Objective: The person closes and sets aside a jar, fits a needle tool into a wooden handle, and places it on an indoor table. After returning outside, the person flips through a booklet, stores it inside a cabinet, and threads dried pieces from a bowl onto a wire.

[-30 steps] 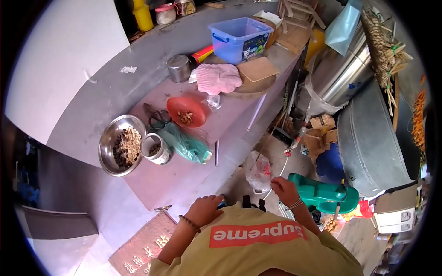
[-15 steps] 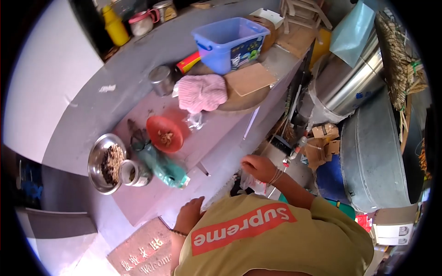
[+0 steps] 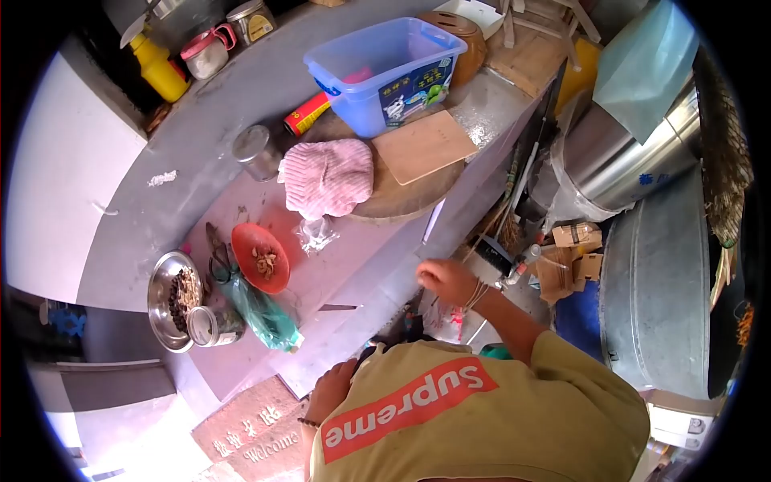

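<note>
A low pinkish surface (image 3: pixel 321 269) runs diagonally across the room, set against a broad curved grey ledge (image 3: pixel 120 197). Beside the ledge, at far left, stands a plain white wall (image 3: pixel 60 161). Bright light washes over the pale floor (image 3: pixel 120 418) at lower left, where a reddish-brown welcome mat (image 3: pixel 249 434) lies. Wooden stool legs (image 3: pixel 554 20) show at the top, and a large grey metal drum (image 3: pixel 654 289) fills the right side.

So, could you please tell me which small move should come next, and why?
Probably ease the right hand toward the red plastic bowl: the hand appears beyond the pinkish table's edge, while the bowl, holding small tan pieces, sits uncovered.
</note>
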Motion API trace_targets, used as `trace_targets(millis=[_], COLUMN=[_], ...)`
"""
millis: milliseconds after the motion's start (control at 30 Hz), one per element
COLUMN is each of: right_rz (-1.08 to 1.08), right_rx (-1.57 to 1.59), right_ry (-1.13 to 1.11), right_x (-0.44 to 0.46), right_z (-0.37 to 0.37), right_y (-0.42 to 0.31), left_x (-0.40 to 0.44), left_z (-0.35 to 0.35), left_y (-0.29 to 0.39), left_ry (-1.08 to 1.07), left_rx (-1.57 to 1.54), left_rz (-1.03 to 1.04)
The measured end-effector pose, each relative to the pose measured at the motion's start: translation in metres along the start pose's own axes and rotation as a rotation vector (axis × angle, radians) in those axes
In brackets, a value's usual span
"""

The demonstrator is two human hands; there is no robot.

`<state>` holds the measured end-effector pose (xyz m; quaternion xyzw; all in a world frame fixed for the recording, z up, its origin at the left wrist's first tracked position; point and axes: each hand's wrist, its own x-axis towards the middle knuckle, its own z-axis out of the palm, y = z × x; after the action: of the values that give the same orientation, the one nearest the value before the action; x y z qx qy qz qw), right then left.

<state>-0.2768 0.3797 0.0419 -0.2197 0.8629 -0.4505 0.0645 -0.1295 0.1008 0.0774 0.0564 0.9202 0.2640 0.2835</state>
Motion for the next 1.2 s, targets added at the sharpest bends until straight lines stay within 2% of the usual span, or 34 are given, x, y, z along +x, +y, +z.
trace_targets(millis=[133, 167, 200, 233, 267, 333, 367, 433, 500, 600, 633, 667, 700, 733, 767, 800, 833, 900, 967, 1033, 1100, 1167, 1200], right_rz=[0.014, 0.048, 0.168, 0.213, 0.312, 0.329, 0.377, 0.48, 0.694, 0.737, 0.716, 0.575, 0.561, 0.456, 0.446, 0.386, 0.32, 0.049, -0.208, -0.319, -0.337, -0.262, -0.249], right_rx=[-0.097, -0.087, -0.046, 0.091, 0.081, 0.055, 0.045, -0.049, 0.328, 0.367, 0.357, 0.409, 0.308, 0.367, 0.55, 0.741, 0.862, 0.864, 0.691, 0.353, 0.085, -0.21, -0.318], right_ry=[0.291, 0.369, 0.408, 0.469, 0.503, 0.663, 0.673, 0.68, 0.633, 0.633, 0.651, 0.624, 0.69, 0.765, 0.614, 0.772, 0.732, 0.679, 0.666, 0.775, 0.689, 0.339, 0.265], right_x=[0.028, 0.037, 0.047, 0.06, 0.071, 0.092, 0.103, 0.128, 0.133, 0.147, 0.153, 0.153, 0.155, 0.161, 0.168, 0.168, 0.168, 0.161, 0.147, 0.13, 0.119, 0.116, 0.121], right_z=[-0.047, -0.06, -0.076, -0.088, -0.103, -0.119, -0.128, -0.14, -0.144, -0.143, -0.142, -0.144, -0.143, -0.144, -0.163, -0.156, -0.163, -0.172, -0.178, -0.169, -0.145, -0.126, -0.117], right_y=[0.016, 0.033, 0.045, 0.071, 0.08, 0.119, 0.144, 0.213, 0.173, 0.149, 0.154, 0.174, 0.158, 0.162, 0.208, 0.168, 0.152, 0.086, 0.02, -0.036, -0.072, -0.084, -0.072], left_x=[-0.003, -0.005, -0.008, -0.011, -0.015, -0.015, -0.016, -0.024, -0.031, -0.034, -0.036, -0.038, -0.04, -0.04, -0.041, -0.04, -0.04, -0.037, -0.034, -0.031, -0.023, -0.016, -0.015], left_z=[-0.015, -0.016, -0.016, -0.016, -0.017, -0.01, -0.006, -0.002, 0.002, 0.007, 0.005, 0.008, 0.008, 0.006, 0.005, 0.008, 0.008, 0.002, -0.006, -0.019, -0.019, -0.02, -0.02], left_y=[0.001, -0.003, -0.01, -0.015, -0.018, -0.025, -0.029, -0.031, -0.032, -0.035, -0.032, -0.036, -0.035, -0.032, -0.03, -0.033, -0.033, -0.033, -0.028, -0.02, -0.025, -0.026, -0.026], left_ry=[0.023, 0.028, 0.044, 0.063, 0.101, 0.076, 0.038, 0.07, 0.084, 0.095, 0.1, 0.109, 0.124, 0.141, 0.156, 0.176, 0.186, 0.18, 0.213, 0.243, 0.254, 0.255, 0.251], left_rx=[0.025, 0.023, 0.045, 0.065, 0.065, 0.047, 0.036, -0.048, -0.059, -0.066, -0.076, -0.09, -0.108, -0.093, -0.079, -0.081, -0.098, -0.122, -0.118, -0.139, -0.117, -0.132, -0.135], left_rz=[0.018, 0.02, -0.002, -0.025, -0.017, -0.093, -0.165, -0.176, -0.175, -0.234, -0.247, -0.209, -0.241, -0.217, -0.19, -0.192, -0.208, -0.183, -0.148, -0.124, -0.057, 0.002, 0.02])
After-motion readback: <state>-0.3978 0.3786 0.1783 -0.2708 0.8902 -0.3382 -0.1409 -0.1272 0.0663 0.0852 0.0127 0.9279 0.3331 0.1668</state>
